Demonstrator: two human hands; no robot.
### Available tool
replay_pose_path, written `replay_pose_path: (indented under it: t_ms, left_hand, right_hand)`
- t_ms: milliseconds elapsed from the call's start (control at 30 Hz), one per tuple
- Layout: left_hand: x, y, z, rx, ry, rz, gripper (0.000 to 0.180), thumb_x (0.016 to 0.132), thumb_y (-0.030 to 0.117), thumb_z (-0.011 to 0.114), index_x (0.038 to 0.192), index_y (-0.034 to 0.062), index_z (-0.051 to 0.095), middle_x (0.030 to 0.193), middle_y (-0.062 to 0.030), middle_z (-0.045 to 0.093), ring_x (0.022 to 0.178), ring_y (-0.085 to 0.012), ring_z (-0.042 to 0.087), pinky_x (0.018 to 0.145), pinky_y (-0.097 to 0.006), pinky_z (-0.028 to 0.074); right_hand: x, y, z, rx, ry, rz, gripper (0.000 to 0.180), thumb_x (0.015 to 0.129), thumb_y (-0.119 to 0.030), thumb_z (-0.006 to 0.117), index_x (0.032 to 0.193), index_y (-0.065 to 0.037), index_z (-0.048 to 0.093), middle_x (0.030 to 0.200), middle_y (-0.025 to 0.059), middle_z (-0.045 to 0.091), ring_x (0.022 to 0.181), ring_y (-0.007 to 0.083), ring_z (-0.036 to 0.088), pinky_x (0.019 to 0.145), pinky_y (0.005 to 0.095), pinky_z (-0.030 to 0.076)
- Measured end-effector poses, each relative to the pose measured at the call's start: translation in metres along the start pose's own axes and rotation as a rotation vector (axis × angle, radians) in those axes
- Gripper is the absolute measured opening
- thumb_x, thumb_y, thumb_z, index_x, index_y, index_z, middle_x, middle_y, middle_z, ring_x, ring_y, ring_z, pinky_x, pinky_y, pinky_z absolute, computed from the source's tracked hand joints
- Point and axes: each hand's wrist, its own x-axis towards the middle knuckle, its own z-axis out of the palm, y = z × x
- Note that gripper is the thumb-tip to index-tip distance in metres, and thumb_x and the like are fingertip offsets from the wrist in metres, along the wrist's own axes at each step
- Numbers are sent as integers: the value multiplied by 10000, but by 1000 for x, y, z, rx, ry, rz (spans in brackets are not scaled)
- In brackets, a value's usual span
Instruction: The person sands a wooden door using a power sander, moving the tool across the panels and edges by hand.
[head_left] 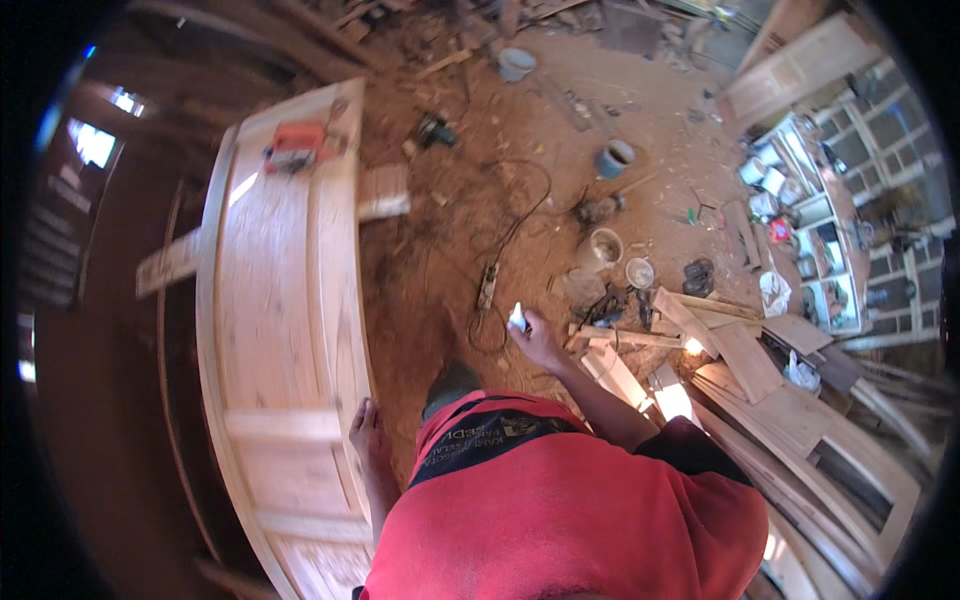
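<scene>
My right hand (pixel 540 342) is closed around a small white object (pixel 517 317), held over the dirt floor; its exact kind is too small to make out. To the left, my left hand (pixel 369 434) hangs at the right edge of a long panelled wooden door (pixel 270 310), fingers stretched forward and holding nothing visible. Whether it touches the edge I cannot tell. The door lies flat across a wooden crosspiece (pixel 168 264). On its far end sits a red and grey object (pixel 297 148), blurred.
A power strip (pixel 488 286) with a looping cable lies on the floor ahead, and a dark power tool (pixel 436 131) farther off. Buckets (pixel 614 158) stand beyond. Stacked boards (pixel 775 400) fill the right side, near a white shelf unit (pixel 820 240) with cans.
</scene>
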Motion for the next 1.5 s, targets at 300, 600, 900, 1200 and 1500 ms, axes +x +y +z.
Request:
replay_pose_path:
  t_ms: [300,600,900,1200,1500]
  left_hand:
    - [250,85,242,426,-477,91,228,948,53,622,1156,-26,671,989,-44,665,870,-102,619,767,-218,508]
    - [389,166,502,530,-314,331,277,890,145,710,1105,-28,709,909,-20,688,796,-77,597,720,-222,493]
    - [578,161,596,738,218,640,250,821,18,709,1070,-4,722,935,-126,730,823,-209,690,796,-326,530]
    - [629,166,632,1074,635,626,158,857,35,656,1002,31,717,1071,-144,695,1010,-308,668,884,-383,520]
    - [618,152,641,1075,718,700,285,917,78,573,1173,-35,630,1227,-234,615,1196,-390,558,1027,-442,436]
  right_hand:
    - [185,87,-4,-239,179,123,257,859,-217,694,972,-5,602,861,170,621,748,311,605,679,419,487]
    - [344,150,8,-195,345,276,277,889,-250,670,841,6,575,699,127,592,611,240,566,577,378,445]
    - [681,153,70,-207,-234,30,214,884,-196,678,933,-5,594,791,116,593,690,222,572,631,361,455]
    - [911,158,107,-190,-504,58,219,863,-186,699,872,2,586,757,124,590,680,246,582,625,377,460]
    - [994,159,115,-231,-620,-149,209,870,-192,688,909,-5,603,782,115,601,683,208,582,628,369,468]
